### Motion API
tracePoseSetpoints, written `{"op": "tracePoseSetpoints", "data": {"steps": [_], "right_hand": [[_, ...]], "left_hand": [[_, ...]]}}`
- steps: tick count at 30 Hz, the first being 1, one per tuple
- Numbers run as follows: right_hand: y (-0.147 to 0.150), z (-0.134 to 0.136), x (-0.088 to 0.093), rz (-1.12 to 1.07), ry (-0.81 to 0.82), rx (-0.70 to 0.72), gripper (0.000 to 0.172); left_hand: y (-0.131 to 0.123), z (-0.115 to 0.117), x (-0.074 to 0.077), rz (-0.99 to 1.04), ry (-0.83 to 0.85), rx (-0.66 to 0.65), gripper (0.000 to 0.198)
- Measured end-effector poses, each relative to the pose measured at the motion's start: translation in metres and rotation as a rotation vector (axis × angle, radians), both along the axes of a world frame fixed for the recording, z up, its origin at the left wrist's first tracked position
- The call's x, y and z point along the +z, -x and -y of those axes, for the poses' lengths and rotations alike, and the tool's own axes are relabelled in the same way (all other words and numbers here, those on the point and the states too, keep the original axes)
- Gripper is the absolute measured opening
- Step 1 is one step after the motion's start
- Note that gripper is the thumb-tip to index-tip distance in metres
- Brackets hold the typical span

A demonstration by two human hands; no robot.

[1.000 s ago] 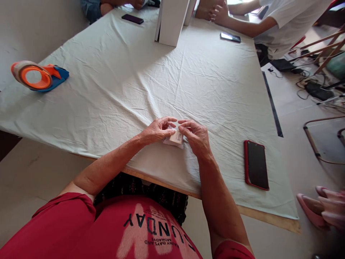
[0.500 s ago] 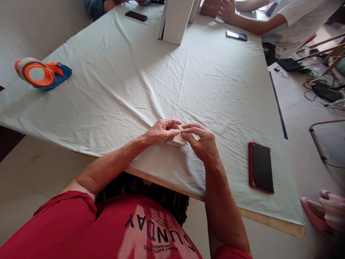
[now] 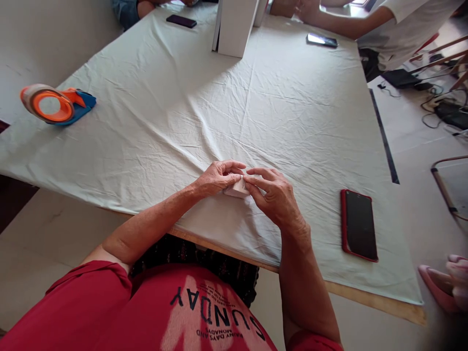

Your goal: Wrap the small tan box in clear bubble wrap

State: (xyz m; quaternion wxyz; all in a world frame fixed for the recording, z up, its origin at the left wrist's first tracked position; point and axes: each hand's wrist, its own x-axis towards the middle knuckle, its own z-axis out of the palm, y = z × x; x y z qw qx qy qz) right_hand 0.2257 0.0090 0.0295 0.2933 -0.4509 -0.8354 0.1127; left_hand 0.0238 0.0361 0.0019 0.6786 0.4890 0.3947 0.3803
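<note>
A small whitish box-like block (image 3: 237,190) rests on the cloth-covered table near its front edge, between my two hands. My left hand (image 3: 218,178) grips it from the left, thumb on its top and fingers curled behind. From the right, my right hand (image 3: 271,187) pinches at its upper edge with thumb and fingertips. My fingers cover much of the block, so I cannot make out its markings or exact kind.
A phone in a red case (image 3: 359,225) lies to the right. At the left stands an orange and blue tape dispenser (image 3: 54,105). A tall white box (image 3: 236,27) and two more phones are farther back, where other people sit at the table (image 3: 292,107).
My right hand has turned slightly and its wrist has shifted right, its fingertips still at the block. My left hand stays almost still. The view has shifted a little.
</note>
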Motion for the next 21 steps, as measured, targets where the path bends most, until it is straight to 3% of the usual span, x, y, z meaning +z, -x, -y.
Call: {"op": "tracePoseSetpoints", "data": {"steps": [13,21], "right_hand": [[0.001,-0.001,0.001,-0.067,0.088,-0.003,0.021],[-0.017,-0.002,0.016,-0.385,0.146,-0.130,0.018]], "left_hand": [[-0.001,0.000,0.004,-0.010,0.004,0.004,0.026],[0.002,0.002,0.010,-0.033,0.032,-0.002,0.035]]}}
